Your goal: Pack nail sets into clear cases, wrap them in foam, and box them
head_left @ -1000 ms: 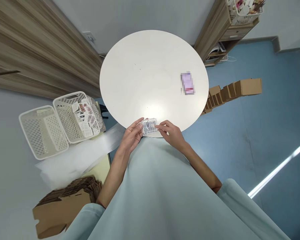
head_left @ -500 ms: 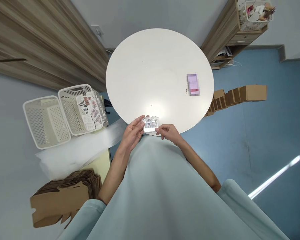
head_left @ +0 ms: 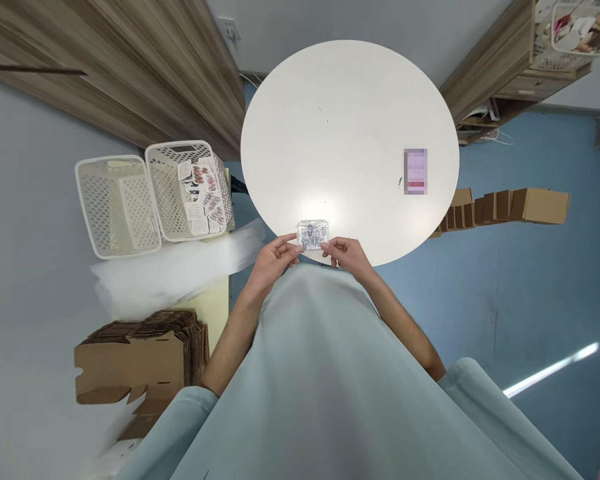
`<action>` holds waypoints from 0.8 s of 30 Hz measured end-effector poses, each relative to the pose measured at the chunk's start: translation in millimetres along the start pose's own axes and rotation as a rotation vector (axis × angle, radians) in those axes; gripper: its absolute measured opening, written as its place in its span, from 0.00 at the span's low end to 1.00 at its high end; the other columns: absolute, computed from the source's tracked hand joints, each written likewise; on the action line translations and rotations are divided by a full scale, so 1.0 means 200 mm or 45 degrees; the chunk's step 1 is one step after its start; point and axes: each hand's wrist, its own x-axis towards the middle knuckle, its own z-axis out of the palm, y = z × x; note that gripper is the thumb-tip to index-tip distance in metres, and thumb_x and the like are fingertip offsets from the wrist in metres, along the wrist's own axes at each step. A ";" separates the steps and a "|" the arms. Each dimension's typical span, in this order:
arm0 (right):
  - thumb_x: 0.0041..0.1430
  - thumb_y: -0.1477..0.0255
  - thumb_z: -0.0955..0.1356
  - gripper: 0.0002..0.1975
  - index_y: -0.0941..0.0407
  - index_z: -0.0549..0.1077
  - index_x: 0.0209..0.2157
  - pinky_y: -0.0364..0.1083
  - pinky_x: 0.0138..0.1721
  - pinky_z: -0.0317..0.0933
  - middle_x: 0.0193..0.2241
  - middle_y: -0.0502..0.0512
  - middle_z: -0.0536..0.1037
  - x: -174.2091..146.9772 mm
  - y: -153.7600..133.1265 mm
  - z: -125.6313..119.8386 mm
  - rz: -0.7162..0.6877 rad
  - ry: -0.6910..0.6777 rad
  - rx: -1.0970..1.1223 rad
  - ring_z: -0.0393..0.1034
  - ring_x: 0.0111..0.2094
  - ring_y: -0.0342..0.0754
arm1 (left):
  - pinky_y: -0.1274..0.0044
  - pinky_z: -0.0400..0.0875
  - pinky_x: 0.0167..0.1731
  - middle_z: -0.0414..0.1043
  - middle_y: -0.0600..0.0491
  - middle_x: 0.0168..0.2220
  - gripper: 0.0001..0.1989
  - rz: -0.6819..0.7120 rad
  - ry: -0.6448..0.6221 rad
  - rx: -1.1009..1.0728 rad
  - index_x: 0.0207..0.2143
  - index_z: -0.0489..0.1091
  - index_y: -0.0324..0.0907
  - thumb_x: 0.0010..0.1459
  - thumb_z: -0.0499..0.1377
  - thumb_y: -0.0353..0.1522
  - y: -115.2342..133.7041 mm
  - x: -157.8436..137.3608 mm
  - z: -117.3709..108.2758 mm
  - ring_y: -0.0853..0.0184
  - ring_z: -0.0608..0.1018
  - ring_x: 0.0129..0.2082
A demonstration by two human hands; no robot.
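Between my two hands, at the near edge of the round white table (head_left: 350, 133), is a small clear plastic box (head_left: 313, 235). Dark and silvery shapes show through it, but I cannot make out what they are. My left hand (head_left: 273, 265) pinches its lower left corner between thumb and fingers. With thumb and fingertips, my right hand (head_left: 351, 259) grips the lower right corner. The box is held nearly level, its broad face turned up to me. On the table's right side lies a flat purple item (head_left: 416, 171), blurred out.
To the left, a white basket (head_left: 167, 223) holds several cards with small coloured pieces, beside another white basket (head_left: 100, 207). Below them are white translucent sheets (head_left: 170, 273) and stacked flattened cardboard boxes (head_left: 130, 367). Brown cartons (head_left: 545, 205) line the floor at right.
The view has shifted, so the table sits further right. My left fingers have slid down from the box's upper left side to its lower left corner. The glare on the box has lessened.
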 end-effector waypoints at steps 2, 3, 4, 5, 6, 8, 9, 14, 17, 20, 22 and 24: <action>0.56 0.43 0.76 0.27 0.54 0.79 0.31 0.43 0.25 0.58 0.33 0.54 0.83 0.02 0.00 0.03 0.008 -0.012 -0.011 0.67 0.23 0.41 | 0.74 0.70 0.34 0.79 0.51 0.36 0.36 0.014 0.017 -0.001 0.58 0.76 0.41 0.52 0.74 0.51 0.00 0.00 -0.02 0.65 0.79 0.32; 0.55 0.43 0.76 0.27 0.54 0.79 0.31 0.44 0.25 0.58 0.33 0.54 0.83 0.03 0.00 0.04 0.013 -0.016 -0.017 0.67 0.23 0.41 | 0.74 0.71 0.34 0.78 0.52 0.35 0.36 0.020 0.025 0.000 0.57 0.77 0.41 0.52 0.74 0.51 0.00 0.00 -0.03 0.66 0.78 0.32; 0.55 0.43 0.76 0.27 0.54 0.79 0.31 0.44 0.25 0.58 0.33 0.54 0.83 0.04 -0.01 0.05 0.017 -0.020 -0.021 0.67 0.23 0.41 | 0.74 0.71 0.33 0.78 0.52 0.34 0.36 0.023 0.032 0.002 0.57 0.77 0.41 0.52 0.74 0.51 0.00 0.00 -0.05 0.66 0.78 0.31; 0.55 0.43 0.76 0.27 0.54 0.79 0.32 0.44 0.25 0.58 0.33 0.54 0.83 0.04 -0.01 0.07 0.017 -0.025 -0.026 0.67 0.23 0.41 | 0.74 0.71 0.33 0.77 0.52 0.34 0.35 0.026 0.041 0.005 0.56 0.77 0.41 0.51 0.74 0.51 0.01 -0.01 -0.06 0.66 0.78 0.30; 0.55 0.43 0.76 0.27 0.55 0.79 0.31 0.43 0.25 0.58 0.33 0.54 0.83 0.05 -0.01 0.08 0.012 -0.030 -0.032 0.67 0.23 0.41 | 0.74 0.71 0.32 0.77 0.52 0.33 0.35 0.026 0.050 0.008 0.55 0.78 0.41 0.51 0.74 0.51 0.01 -0.01 -0.08 0.67 0.77 0.29; 0.56 0.43 0.76 0.27 0.55 0.79 0.32 0.43 0.25 0.59 0.33 0.54 0.83 0.07 -0.01 0.10 -0.001 -0.045 -0.058 0.67 0.23 0.42 | 0.74 0.70 0.30 0.78 0.51 0.34 0.34 0.029 0.071 0.017 0.54 0.78 0.41 0.51 0.74 0.52 0.01 0.00 -0.10 0.67 0.77 0.28; 0.57 0.43 0.75 0.27 0.55 0.79 0.32 0.43 0.25 0.60 0.34 0.55 0.84 0.09 -0.01 0.11 -0.006 -0.053 -0.077 0.68 0.24 0.42 | 0.74 0.70 0.30 0.79 0.51 0.35 0.34 0.032 0.081 0.022 0.54 0.78 0.40 0.51 0.74 0.52 0.00 0.00 -0.12 0.67 0.77 0.27; 0.61 0.46 0.73 0.25 0.55 0.80 0.37 0.43 0.27 0.63 0.40 0.57 0.85 0.21 0.03 0.15 -0.023 -0.076 -0.212 0.72 0.26 0.43 | 0.74 0.73 0.29 0.81 0.49 0.38 0.33 0.054 0.127 0.108 0.53 0.78 0.40 0.52 0.73 0.52 -0.07 0.11 -0.20 0.68 0.79 0.25; 0.66 0.54 0.71 0.18 0.56 0.80 0.36 0.42 0.28 0.63 0.42 0.56 0.85 0.34 0.10 0.19 0.005 -0.072 -0.313 0.74 0.27 0.42 | 0.74 0.75 0.30 0.83 0.47 0.39 0.29 0.027 0.135 0.213 0.51 0.78 0.39 0.54 0.72 0.47 -0.13 0.23 -0.24 0.67 0.80 0.26; 0.69 0.64 0.68 0.13 0.57 0.79 0.34 0.41 0.29 0.63 0.41 0.55 0.86 0.47 0.18 0.23 0.078 -0.009 -0.374 0.72 0.25 0.40 | 0.75 0.75 0.29 0.84 0.47 0.37 0.23 -0.058 0.141 0.333 0.51 0.78 0.37 0.57 0.70 0.40 -0.19 0.37 -0.27 0.66 0.81 0.26; 0.69 0.68 0.68 0.12 0.57 0.79 0.33 0.41 0.30 0.64 0.40 0.55 0.86 0.53 0.23 0.26 0.127 0.047 -0.413 0.70 0.23 0.39 | 0.75 0.75 0.30 0.84 0.47 0.37 0.19 -0.121 0.153 0.417 0.50 0.79 0.36 0.59 0.68 0.35 -0.21 0.45 -0.28 0.65 0.82 0.26; 0.69 0.69 0.68 0.13 0.57 0.79 0.31 0.41 0.32 0.65 0.39 0.55 0.86 0.58 0.27 0.28 0.161 0.097 -0.450 0.70 0.22 0.38 | 0.75 0.76 0.32 0.85 0.47 0.36 0.14 -0.182 0.165 0.496 0.47 0.80 0.36 0.60 0.67 0.33 -0.23 0.51 -0.28 0.65 0.82 0.26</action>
